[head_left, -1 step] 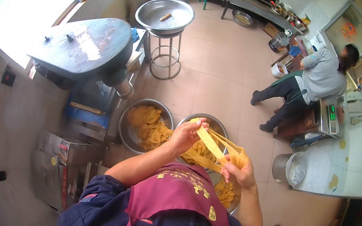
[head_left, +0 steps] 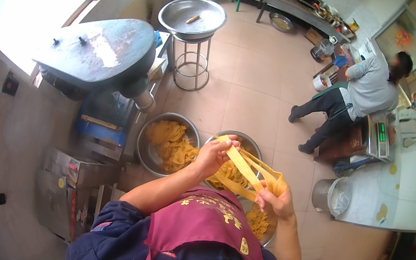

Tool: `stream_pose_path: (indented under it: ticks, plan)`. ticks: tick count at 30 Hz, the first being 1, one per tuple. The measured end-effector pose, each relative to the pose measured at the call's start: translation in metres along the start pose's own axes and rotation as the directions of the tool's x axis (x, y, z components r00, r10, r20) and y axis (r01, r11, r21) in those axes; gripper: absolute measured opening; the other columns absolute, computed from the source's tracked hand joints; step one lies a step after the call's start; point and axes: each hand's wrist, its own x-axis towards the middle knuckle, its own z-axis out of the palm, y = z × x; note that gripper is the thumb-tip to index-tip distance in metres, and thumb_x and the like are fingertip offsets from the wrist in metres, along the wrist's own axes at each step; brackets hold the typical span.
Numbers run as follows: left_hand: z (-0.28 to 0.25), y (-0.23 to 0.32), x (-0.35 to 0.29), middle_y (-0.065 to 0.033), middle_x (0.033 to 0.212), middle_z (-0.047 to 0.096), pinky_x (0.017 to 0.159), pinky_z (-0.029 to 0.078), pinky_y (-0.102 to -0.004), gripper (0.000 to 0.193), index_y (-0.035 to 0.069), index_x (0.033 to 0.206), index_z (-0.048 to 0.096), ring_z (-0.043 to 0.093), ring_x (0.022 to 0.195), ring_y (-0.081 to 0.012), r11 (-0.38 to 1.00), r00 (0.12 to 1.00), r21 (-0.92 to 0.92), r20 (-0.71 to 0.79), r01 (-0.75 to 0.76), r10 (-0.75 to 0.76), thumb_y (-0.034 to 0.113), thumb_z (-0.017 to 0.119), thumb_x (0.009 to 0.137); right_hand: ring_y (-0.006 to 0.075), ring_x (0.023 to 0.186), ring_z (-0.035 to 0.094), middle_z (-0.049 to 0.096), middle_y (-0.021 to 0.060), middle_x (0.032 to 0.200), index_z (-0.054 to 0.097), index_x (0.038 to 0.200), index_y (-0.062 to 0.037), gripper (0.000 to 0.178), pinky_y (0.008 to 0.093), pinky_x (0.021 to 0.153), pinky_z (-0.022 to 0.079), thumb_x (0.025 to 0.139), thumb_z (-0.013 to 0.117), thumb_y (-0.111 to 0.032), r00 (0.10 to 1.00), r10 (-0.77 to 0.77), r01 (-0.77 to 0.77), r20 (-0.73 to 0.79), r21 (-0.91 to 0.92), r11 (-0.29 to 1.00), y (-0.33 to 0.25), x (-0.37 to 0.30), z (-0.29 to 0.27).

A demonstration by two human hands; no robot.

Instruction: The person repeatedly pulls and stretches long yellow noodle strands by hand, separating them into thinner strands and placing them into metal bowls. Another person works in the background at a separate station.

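Observation:
Wide, flat yellow noodle strips (head_left: 240, 162) hang stretched between my two hands, above the metal bowls. My left hand (head_left: 211, 158) pinches one end of them near the middle bowl. Lower and to the right, my right hand (head_left: 277, 200) is closed around a gathered loop of the same strips. Beneath them, the middle metal bowl (head_left: 254, 146) holds more yellow strips, partly covered by my hands. A left metal bowl (head_left: 141, 141) contains a tangled heap of strips. Close to my body, a third metal bowl (head_left: 271, 231) with strips in it is half hidden by my right arm and apron.
At the left stands a large machine with a grey metal top (head_left: 95, 49). Beyond it, a wide metal basin (head_left: 193, 17) with a small brown stick rests on a round stand. A co-worker (head_left: 370, 82) stands at the right near a scale (head_left: 380, 133) and a lined bucket (head_left: 324, 193).

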Motion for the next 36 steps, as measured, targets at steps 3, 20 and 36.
stream_pose_path:
  ticks: [3,20,36]
  plan:
    - [-0.005,0.001,-0.014,-0.0122,0.142,0.06,0.109,0.049,-0.0385,0.054,-0.004,0.149,0.044,0.06,0.128,-0.0242,0.914,0.958,0.295,0.144,-0.28,0.247,0.007,0.064,0.1,0.0158,0.057,0.061,0.064,0.0106,0.07,0.059,0.119,0.0032,0.027,0.0267,0.05,0.05,0.093,0.066,-0.002,1.0,0.0,0.001,-0.025,0.047,0.999,0.011,-0.006,-0.007]
    - [-0.076,0.065,-0.029,-0.0087,0.111,0.066,0.083,0.057,-0.0307,0.047,0.002,0.141,0.052,0.066,0.099,-0.0182,0.989,0.988,0.129,0.146,-0.078,0.059,0.006,0.068,0.097,0.0106,0.046,0.05,0.058,0.0044,0.059,0.066,0.116,0.0059,0.026,0.0298,0.064,0.053,0.093,0.061,-0.006,0.993,-0.099,0.107,-0.064,0.137,0.985,0.003,-0.018,-0.026]
    - [-0.055,0.111,-0.054,-0.0106,0.118,0.06,0.083,0.057,-0.0333,0.035,0.003,0.121,0.057,0.067,0.101,-0.0213,0.873,0.838,0.48,0.509,-0.087,-0.196,-0.008,0.069,0.091,0.0037,0.038,0.042,0.073,0.0245,0.101,0.048,0.145,0.0073,0.053,0.0218,0.058,0.053,0.094,0.059,-0.006,0.998,-0.045,0.032,0.038,0.292,0.956,-0.034,-0.009,-0.017]
